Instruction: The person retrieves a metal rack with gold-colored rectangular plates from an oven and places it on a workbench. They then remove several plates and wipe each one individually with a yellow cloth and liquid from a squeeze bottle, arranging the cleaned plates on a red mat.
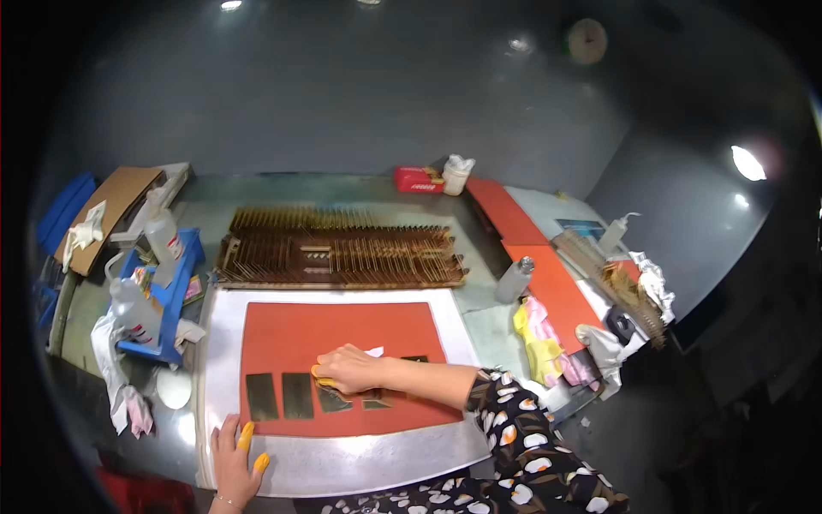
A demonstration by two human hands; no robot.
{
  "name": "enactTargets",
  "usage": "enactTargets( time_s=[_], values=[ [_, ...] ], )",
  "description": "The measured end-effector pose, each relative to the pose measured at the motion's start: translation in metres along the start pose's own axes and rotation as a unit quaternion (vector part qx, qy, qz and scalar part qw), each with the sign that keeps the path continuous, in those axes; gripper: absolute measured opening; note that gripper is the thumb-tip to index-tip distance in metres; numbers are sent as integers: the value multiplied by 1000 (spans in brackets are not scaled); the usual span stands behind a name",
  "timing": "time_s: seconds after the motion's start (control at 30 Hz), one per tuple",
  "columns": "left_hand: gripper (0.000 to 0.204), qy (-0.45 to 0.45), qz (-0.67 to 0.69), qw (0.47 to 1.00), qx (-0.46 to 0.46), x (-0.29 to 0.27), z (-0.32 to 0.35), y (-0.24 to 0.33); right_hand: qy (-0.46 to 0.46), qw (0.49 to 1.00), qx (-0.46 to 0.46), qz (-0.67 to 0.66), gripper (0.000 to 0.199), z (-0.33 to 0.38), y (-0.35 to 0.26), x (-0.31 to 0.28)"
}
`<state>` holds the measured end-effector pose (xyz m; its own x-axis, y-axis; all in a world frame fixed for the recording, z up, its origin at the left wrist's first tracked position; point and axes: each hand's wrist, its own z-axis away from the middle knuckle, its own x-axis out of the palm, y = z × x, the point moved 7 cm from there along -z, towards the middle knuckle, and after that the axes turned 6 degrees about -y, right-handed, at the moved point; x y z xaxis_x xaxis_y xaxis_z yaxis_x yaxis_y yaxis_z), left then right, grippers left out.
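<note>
A row of several thin dark rectangular plates lies on an orange-red mat (pixel 342 325). The leftmost plate (pixel 263 397) and its neighbour (pixel 298 397) show whole. My right hand (pixel 349 369) presses down over the third plate (pixel 336 405), fingers closed and yellow covers on some of them. A small white corner (pixel 375 351) pokes out beside this hand; whatever the fingers hold is hidden. The forearm covers parts of the plates farther right. At the mat's near left corner rests my left hand (pixel 234 463), fingers apart and holding nothing, with yellow covers on two fingertips.
Behind the mat stands a brown slotted rack (pixel 342 257). A blue holder (pixel 175 300) with white squeeze bottles (pixel 135 308) is at left. To the right are a grey bottle (pixel 515 280), yellow and pink cloths (pixel 539 347) and orange strips (pixel 556 287). A red box (pixel 419 179) sits far back.
</note>
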<state>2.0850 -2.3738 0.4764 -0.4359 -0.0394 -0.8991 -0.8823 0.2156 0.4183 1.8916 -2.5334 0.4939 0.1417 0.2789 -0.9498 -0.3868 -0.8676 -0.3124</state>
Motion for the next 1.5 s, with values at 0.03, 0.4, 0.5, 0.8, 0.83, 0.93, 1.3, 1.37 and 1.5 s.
enactTargets(
  time_s=[0.03,0.4,0.5,0.8,0.83,0.93,1.3,1.37,1.5],
  values=[
    [59,-13,-11,1000,-14,3,8,-6,3,999,-47,-13,8,4,-14,12],
    [54,-19,-64,998,10,9,5,-5,-5,1000,-1,23,9,7,-3,16],
    [53,-17,-68,997,17,12,3,-7,29,999,22,0,6,5,16,11],
    [53,-26,-65,998,-3,12,-2,-6,-27,999,-25,18,5,28,1,11],
    [53,-31,-60,998,-7,14,1,-7,-54,997,-59,14,4,34,-12,20],
    [54,-20,-66,998,6,10,-6,-7,-12,999,23,27,3,20,23,2],
    [53,-22,-58,998,6,11,0,-9,28,999,33,7,2,2,-4,18],
    [53,-24,-54,998,0,15,4,-8,44,999,-4,-18,1,12,-20,22],
    [52,-23,-50,998,5,11,-1,-9,15,994,104,22,5,-10,22,4]
  ],
)
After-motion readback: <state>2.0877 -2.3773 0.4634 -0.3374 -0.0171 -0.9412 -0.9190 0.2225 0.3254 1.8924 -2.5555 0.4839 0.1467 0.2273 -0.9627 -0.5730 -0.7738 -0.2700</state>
